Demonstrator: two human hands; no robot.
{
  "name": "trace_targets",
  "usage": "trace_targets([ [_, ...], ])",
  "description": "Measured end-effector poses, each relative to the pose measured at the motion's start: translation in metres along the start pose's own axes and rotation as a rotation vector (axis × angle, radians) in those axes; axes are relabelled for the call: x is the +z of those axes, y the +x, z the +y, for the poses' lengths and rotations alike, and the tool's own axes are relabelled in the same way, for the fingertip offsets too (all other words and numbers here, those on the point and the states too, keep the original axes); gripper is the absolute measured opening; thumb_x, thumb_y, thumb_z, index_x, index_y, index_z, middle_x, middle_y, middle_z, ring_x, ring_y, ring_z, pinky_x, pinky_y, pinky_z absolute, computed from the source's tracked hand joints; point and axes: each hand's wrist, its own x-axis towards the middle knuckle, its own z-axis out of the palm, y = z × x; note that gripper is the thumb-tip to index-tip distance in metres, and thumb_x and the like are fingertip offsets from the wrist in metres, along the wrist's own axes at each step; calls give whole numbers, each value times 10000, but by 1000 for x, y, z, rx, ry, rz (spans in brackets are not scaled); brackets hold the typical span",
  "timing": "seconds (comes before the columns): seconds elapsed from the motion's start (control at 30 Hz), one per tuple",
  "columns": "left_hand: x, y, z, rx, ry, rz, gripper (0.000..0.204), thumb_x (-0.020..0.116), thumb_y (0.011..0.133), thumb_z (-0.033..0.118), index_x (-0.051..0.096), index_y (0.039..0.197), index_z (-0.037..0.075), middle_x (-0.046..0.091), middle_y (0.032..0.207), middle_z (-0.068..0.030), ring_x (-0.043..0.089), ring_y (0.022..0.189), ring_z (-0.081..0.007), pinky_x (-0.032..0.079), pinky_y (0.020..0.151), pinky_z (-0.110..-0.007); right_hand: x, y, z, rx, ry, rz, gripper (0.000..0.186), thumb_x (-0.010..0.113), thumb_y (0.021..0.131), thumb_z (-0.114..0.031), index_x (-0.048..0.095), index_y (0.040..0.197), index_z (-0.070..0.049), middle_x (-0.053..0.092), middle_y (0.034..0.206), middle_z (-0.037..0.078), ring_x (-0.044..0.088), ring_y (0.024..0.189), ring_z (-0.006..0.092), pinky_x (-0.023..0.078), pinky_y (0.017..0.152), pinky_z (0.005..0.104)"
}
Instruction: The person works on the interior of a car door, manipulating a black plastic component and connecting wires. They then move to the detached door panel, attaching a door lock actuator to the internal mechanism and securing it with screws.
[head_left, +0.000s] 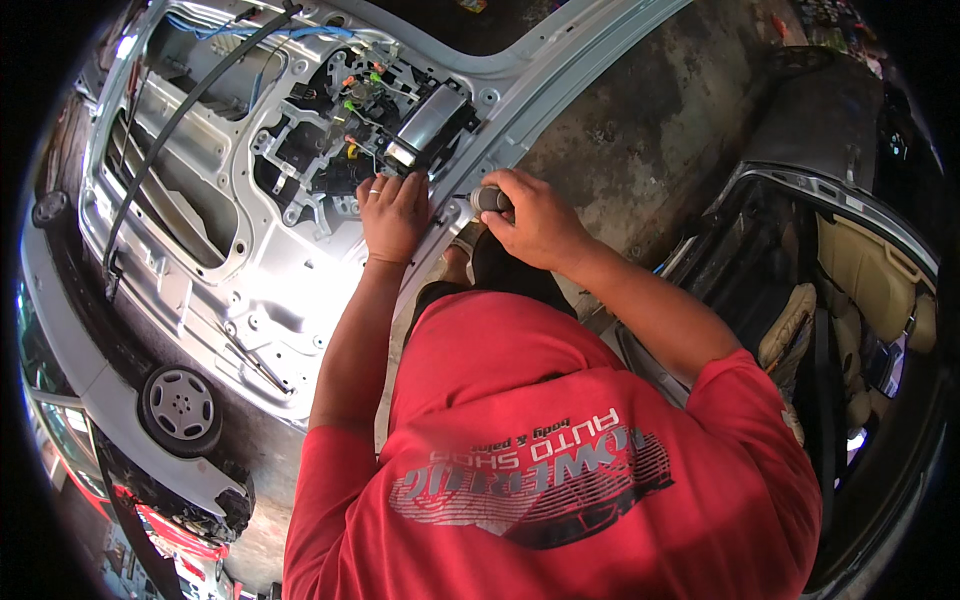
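A bare silver car door (290,270) lies in front of me, its inner frame facing up. In its opening sits a black and metal handle-and-latch mechanism (345,150) with green and orange clips. My left hand (393,215), a ring on one finger, is closed with its curled fingertips on the mechanism's near edge; their exact hold is partly hidden. My right hand (540,222) is wrapped round the dark grey handle of a screwdriver (490,199). Its thin shaft points left at the door's edge, beside my left hand. The tip is too small to make out.
A black rubber strip (175,140) crosses the door, and blue wiring (270,32) runs along its far end. To the left stands a white car body part with a wheel (180,408). An open car with beige seats (870,270) is at the right, beyond stained concrete floor (640,130).
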Motion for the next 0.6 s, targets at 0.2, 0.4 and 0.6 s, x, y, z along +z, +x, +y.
trace_targets([
  [0.2, -3, 5, -1, -6, -27, -21, 166, 787, 900, 213, 769, 1056, 163, 673, 842, -39, 663, 861, -265, 483, 923, -462, -2, 9, -6, -46, 6, 38, 359, 761, 924, -86, 631, 1250, -9, 705, 1155, 216, 739, 918, 384, 605, 812, 452],
  [0.4, 0, 2, -2, -14, -44, 15, 212, 811, 890, 240, 728, 1063, 150, 680, 873, -25, 675, 860, -259, 483, 933, -444, 5, 23, -8, -116, 17, 63, 382, 751, 908, -124, 625, 1254, -21, 700, 1159, 222, 712, 1007, 451, 589, 865, 509],
  [0.6, 5, -3, 0, -210, -164, 38, 403, 870, 853, 303, 647, 1118, 98, 713, 905, -52, 707, 872, -284, 469, 993, -479, 10, 38, -16, -193, -92, 80, 410, 759, 899, -117, 631, 1276, -19, 695, 1173, 226, 705, 1043, 458, 585, 884, 512],
])
